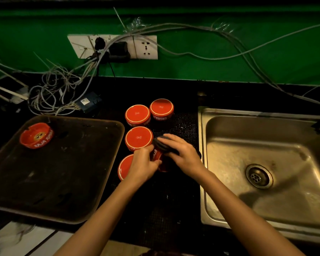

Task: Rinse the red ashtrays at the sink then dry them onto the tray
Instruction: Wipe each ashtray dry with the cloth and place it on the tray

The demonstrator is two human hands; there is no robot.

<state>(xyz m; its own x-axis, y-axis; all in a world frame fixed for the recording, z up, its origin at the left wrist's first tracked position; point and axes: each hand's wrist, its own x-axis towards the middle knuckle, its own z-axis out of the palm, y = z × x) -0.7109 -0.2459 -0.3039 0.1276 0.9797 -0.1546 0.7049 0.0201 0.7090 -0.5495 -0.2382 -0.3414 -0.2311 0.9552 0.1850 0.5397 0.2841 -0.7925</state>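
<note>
The left hand (143, 163) has its fingers clamped round a red ceramic ashtray with white lettering (158, 159), tilted on edge over the black worktop (164, 209). This lets the right hand (183, 154), fingers curled over a dark folded cloth (161, 144), wipe it, so drying seems under way. Four more red ashtrays (138, 138) lie upside down from nine to twelve o'clock of the hands, probably draining. They crowd the path to the dark metal tray (63, 172) at nine, where one upright red ashtray (37, 135) sits. The steel sink (266, 145) lies at three.
</note>
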